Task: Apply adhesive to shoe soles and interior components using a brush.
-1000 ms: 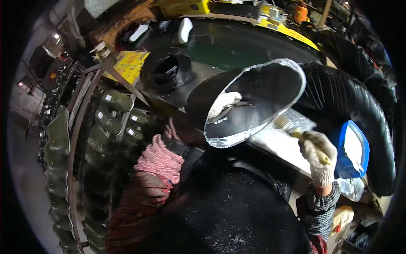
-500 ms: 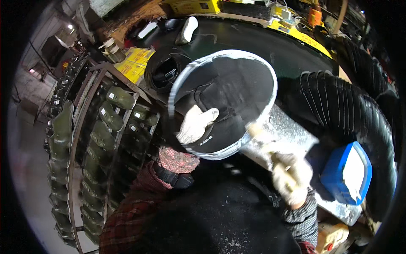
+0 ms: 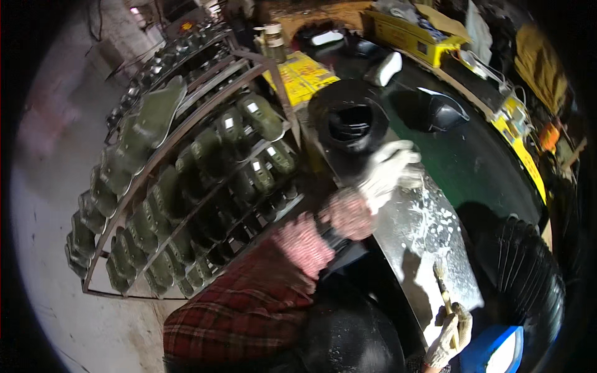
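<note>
Right white-gloved hand (image 3: pixel 449 340) clamped on slim pale-handled brush (image 3: pixel 444 292), 4 o'clock; left white-gloved hand (image 3: pixel 382 175), 3 o'clock, grip unclear; brushing white-splashed grey worktop (image 3: pixel 398 217) could smear glove.

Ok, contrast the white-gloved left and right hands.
The left hand is blurred, beside a black, round, hollow piece; the right hand looks sharper, near the blue angular container. The right hand grips a pale-handled brush; the left hand's grip is unclear. Both are white-gloved.

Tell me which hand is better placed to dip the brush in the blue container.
Probably the right hand: it holds the brush, close beside the blue container; the left hand is farther away.
</note>
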`<state>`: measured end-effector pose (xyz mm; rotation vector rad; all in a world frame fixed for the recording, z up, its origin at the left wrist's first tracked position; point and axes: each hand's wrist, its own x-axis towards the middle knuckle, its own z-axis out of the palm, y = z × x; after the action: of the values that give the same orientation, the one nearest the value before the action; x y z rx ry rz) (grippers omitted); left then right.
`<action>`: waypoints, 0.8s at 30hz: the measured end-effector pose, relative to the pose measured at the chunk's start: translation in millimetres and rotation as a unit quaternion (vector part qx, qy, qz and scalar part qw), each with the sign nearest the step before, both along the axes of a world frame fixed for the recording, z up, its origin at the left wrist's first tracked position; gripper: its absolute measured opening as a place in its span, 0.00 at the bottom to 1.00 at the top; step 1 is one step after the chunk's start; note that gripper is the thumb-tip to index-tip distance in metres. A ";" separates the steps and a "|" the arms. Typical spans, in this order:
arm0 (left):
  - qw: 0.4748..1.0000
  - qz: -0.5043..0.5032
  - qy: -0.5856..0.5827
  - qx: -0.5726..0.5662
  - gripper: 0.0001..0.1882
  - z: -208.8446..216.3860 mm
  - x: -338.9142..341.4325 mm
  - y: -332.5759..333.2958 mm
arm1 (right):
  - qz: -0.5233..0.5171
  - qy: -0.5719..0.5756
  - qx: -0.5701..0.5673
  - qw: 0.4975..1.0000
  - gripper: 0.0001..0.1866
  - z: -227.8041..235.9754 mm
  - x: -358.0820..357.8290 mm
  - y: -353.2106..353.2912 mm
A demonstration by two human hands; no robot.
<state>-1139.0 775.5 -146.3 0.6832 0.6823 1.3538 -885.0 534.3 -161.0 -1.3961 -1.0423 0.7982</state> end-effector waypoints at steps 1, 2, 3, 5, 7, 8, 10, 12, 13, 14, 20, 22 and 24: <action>0.987 0.105 0.078 0.092 0.19 1.5 -31.4 -16.2 | 0.038 0.003 0.014 0.999 0.15 -1.1 -4.7 1.6; 0.955 0.206 0.116 0.178 0.17 2.3 -82.4 -34.5 | 0.063 0.024 0.009 0.998 0.14 -2.4 -10.4 3.0; 0.917 0.308 0.163 0.194 0.14 7.5 -118.3 -46.5 | 0.066 0.030 -0.004 0.997 0.14 -6.2 -14.0 4.6; 0.707 0.502 0.439 0.236 0.10 60.4 -196.0 -92.1 | 0.174 -0.346 0.114 0.915 0.13 18.9 -10.3 6.4; 0.211 0.605 0.709 0.294 0.11 110.7 -263.7 -135.9 | 0.166 -0.174 0.001 0.971 0.13 21.8 -24.3 -4.9; 0.392 0.686 0.550 0.271 0.12 127.5 -281.3 -148.3 | 0.163 -0.133 -0.009 0.978 0.12 23.9 -28.9 -4.5; 0.504 0.736 0.311 0.328 0.16 174.5 -292.5 -167.8 | 0.101 -0.061 -0.071 0.991 0.11 50.3 -59.1 0.1; 0.477 0.694 0.416 0.344 0.15 178.4 -304.6 -174.7 | 0.067 -0.008 -0.088 0.994 0.12 47.8 -68.8 0.6; 0.436 0.643 0.518 0.360 0.15 172.5 -297.4 -177.3 | 0.064 -0.010 -0.084 0.994 0.12 49.9 -72.8 1.4; 0.385 0.588 0.647 0.295 0.13 148.2 -292.8 -173.9 | 0.061 -0.049 -0.100 0.992 0.12 53.3 -74.8 0.2; 0.679 0.386 0.617 -0.097 0.46 52.9 -252.0 -38.5 | 0.085 -0.098 -0.082 0.988 0.13 52.4 -61.9 -10.9; 0.744 0.430 0.493 -0.136 0.55 28.5 -287.7 4.6 | 0.047 -0.048 0.000 0.998 0.11 15.5 -37.3 -12.8; 0.736 0.505 0.434 -0.123 0.58 -6.0 -326.1 45.0 | -0.055 -0.004 0.012 0.998 0.09 20.7 -50.8 -20.4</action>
<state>-1465.1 820.5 -152.3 0.7366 2.1969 1.8170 -935.8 513.9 -140.3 -1.4242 -0.9690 0.6973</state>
